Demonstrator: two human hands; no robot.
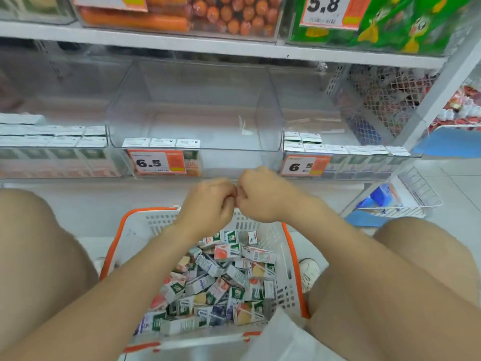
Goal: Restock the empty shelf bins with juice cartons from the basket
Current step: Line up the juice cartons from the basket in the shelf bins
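A white basket with an orange rim [161,220] stands on the floor between my knees, filled with several small juice cartons [221,282] lying jumbled. Above it, the middle clear shelf bin [195,105] holds only three cartons [161,142] at its front left. The left bin [52,142] and the right bin [346,149] each hold rows of cartons. My left hand [208,201] and my right hand [260,196] hover over the basket's far edge, just below the middle bin. Both have curled fingers and touch at the knuckles. No carton shows in either.
Orange price tags [156,162] hang on the bin fronts. The shelf above carries a bin of sausages [182,16] and green packets [377,22]. A mesh basket [390,100] sits far right, with a white wire rack [416,194] low on the floor.
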